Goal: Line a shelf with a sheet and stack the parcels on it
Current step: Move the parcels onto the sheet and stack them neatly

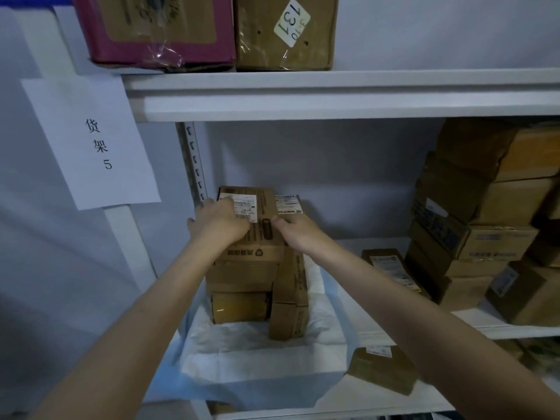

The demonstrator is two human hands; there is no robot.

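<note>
A: Far left of the frame, a paper sign [91, 144] on the shelving upright reads "货架 5".

B: Upper left, a pink box [154, 28] sits beside a brown box [286, 53] on the board above. The brown one's white sticker [291, 22] reads "131" and "3-10".

A: Into the centre now. The sheet [263, 368], white with a blue border, lies on the left end of the shelf [372, 322], its front edge hanging over the lip.

B: On it stands a stack of parcels [239, 304], with an upright parcel [289, 298] touching the stack's right side.

A: The left grip [221, 222] holds the top parcel [257, 237] at its left edge, fingers over a white shipping label [245, 204]. The print is too small to read.

B: The right grip [298, 233] clasps the same parcel's right edge, fingers curled. The brand print on its front face is blurred.

A: Just right of it there's a second label [289, 204], also unreadable.

B: Right of centre, a flat parcel [391, 268] lies on bare shelf, off the sheet. Far right, a pile of brown boxes [485, 222] has labels I can't make out. Lower right, a lone parcel [381, 368] sits on the board below.
</note>
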